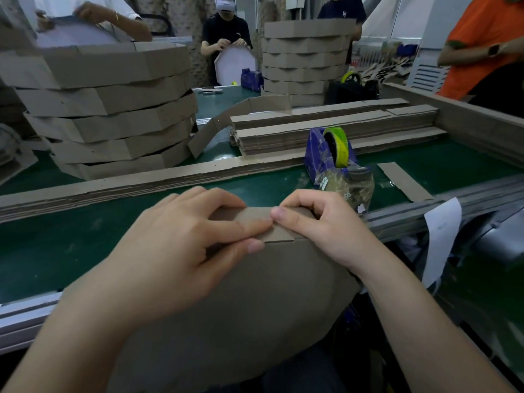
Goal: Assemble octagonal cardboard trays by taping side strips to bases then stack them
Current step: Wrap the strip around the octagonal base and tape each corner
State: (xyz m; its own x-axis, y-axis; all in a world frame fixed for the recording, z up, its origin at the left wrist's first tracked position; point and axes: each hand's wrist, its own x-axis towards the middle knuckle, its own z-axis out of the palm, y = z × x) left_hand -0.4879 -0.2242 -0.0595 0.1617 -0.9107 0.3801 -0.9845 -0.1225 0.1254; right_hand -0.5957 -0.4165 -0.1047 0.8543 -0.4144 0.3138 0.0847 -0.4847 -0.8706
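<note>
Hands together at the top edge: left hand (pixel 181 236) and right hand (pixel 320 222) both pinch the side strip (pixel 252 218) onto the base (pixel 255 307), which leans off the green bench (pixel 71 239) twd the lap, prob. to hold the seam lined up. Tape dispenser (pixel 330 154) sits just beyond, handy for taping.

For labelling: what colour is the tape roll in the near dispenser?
The tape roll is yellow-green; head view.
</note>
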